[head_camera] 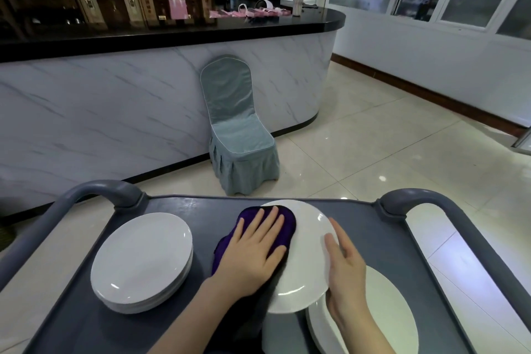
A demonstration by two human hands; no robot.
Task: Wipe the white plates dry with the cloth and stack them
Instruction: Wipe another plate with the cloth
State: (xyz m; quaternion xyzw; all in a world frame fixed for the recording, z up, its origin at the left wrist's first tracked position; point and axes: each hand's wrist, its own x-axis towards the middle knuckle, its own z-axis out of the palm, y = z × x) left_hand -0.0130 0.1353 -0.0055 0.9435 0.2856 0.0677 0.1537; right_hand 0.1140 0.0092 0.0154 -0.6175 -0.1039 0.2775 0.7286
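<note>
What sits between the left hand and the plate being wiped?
Head view: the purple cloth lies under the left hand, on the white plate.

The plate under my left hand is smooth, glossy white glazed ware with bright highlights. The cloth I press on it is purple, matt, with a soft fuzzy nap. The cart deck is matt grey plastic; the floor tiles are polished and reflective.
</note>
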